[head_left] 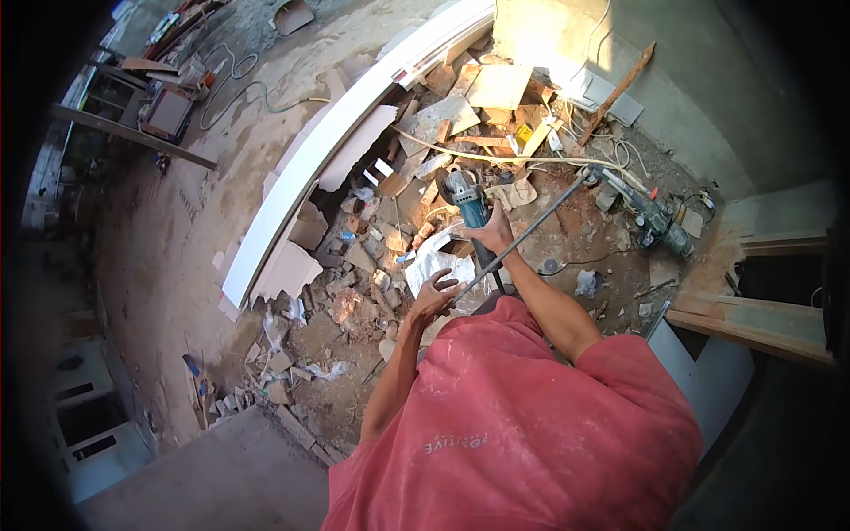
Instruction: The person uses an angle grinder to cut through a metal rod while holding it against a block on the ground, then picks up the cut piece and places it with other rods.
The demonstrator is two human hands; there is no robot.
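Note:
My right hand [492, 234] is closed around the body of a teal angle grinder [472, 211], whose disc end points away from me. A long thin metal rod [544, 218] slants across my right wrist. Its near end meets the curled fingers of my left hand [434, 297], which appear to grip it. The rod's far end reaches a pale bar beside a green power tool [662, 228] on the ground at the right. Crumpled clear plastic [434, 264] lies just beyond my left hand.
Broken rubble [354, 305] and wood scraps cover the ground around me. A long white panel [305, 164] curves along the left of the pile. Pale cable or hose [496, 159] crosses the debris. A wooden frame [744, 314] stands at right, near a concrete wall [699, 106].

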